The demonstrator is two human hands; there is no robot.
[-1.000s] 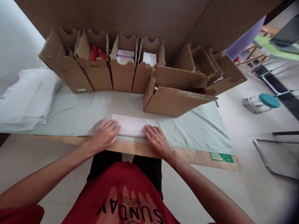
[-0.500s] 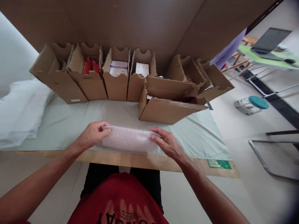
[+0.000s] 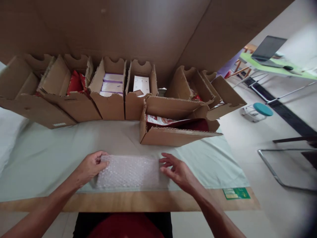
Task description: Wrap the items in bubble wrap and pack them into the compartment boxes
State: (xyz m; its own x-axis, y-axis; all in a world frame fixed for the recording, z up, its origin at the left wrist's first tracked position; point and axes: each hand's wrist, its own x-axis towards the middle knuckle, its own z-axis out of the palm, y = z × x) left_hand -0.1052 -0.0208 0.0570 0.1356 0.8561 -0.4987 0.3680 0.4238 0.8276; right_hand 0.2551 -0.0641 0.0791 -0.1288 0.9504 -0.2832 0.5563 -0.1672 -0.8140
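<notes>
A piece of clear bubble wrap [image 3: 130, 172], flat and roughly rectangular, lies near the table's front edge. My left hand [image 3: 92, 165] pinches its upper left corner between thumb and fingers. Beside its right edge is my right hand [image 3: 177, 170], thumb and fingers apart with nothing between them; whether a fingertip touches the wrap I cannot tell. Just behind the wrap stands a cardboard box [image 3: 170, 137] with red and white packaging [image 3: 160, 120] inside.
Several cardboard bins line the back, holding red packets [image 3: 76, 82], purple-edged white boxes [image 3: 112, 86] and a white box [image 3: 141, 84]. White sheeting [image 3: 8, 142] lies left. On the right are a teal stool [image 3: 263, 109] and a green table [image 3: 267, 64] with a laptop [image 3: 269, 48].
My right hand has let go of the bubble wrap's right end and its fingers have spread. The wrap now lies flatter, and the view has shifted.
</notes>
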